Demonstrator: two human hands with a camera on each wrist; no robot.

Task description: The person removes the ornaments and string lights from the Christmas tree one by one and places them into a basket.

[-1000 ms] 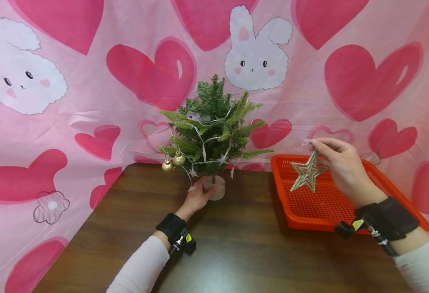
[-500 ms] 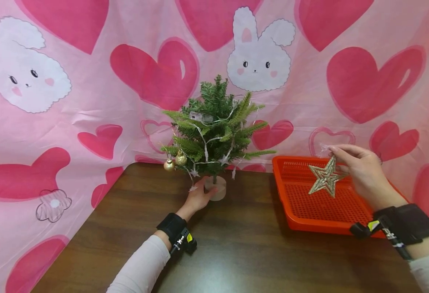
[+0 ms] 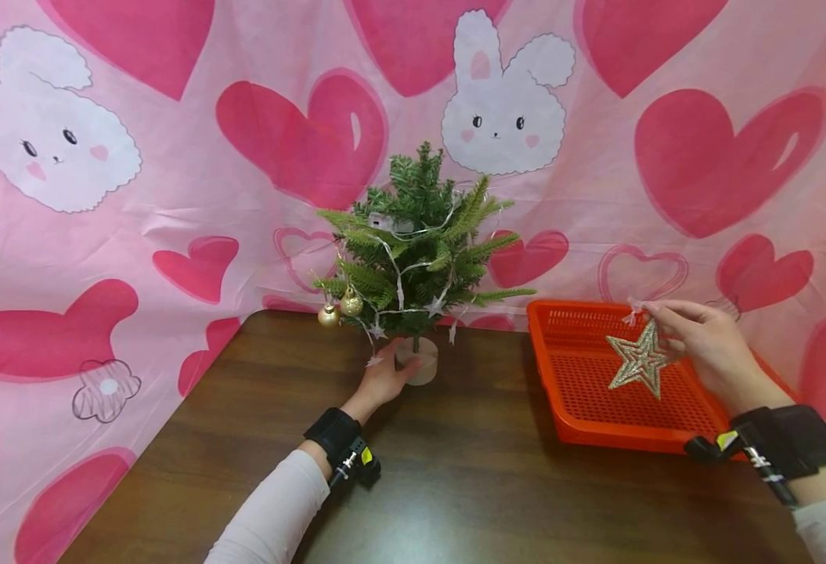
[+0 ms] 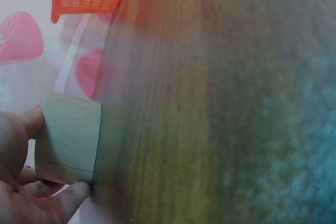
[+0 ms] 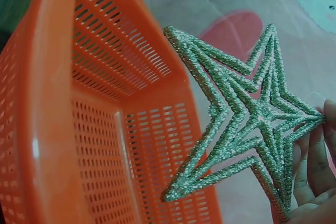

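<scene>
A small artificial Christmas tree (image 3: 420,251) stands upright on the table, wound with a clear string of star lights. Two gold baubles (image 3: 339,308) hang from its lower left branches. My left hand (image 3: 382,377) grips the round wooden base (image 3: 423,370) from the left; the left wrist view shows thumb and fingers around the wooden base (image 4: 68,139). Over the basket, my right hand (image 3: 712,348) pinches a gold glitter star ornament (image 3: 640,360) near its top point. Up close in the right wrist view, the star (image 5: 257,114) hangs apart from the basket wall.
The orange plastic basket (image 3: 560,407) with slotted walls sits at the table's right, behind and below the right hand. Brown wooden table (image 3: 455,486) extends in front. A pink heart-and-rabbit cloth (image 3: 300,149) hangs close behind the tree and along the left side.
My right hand has moved right and slightly down with the star, from the basket's left part toward its middle. My left hand stays on the tree's base.
</scene>
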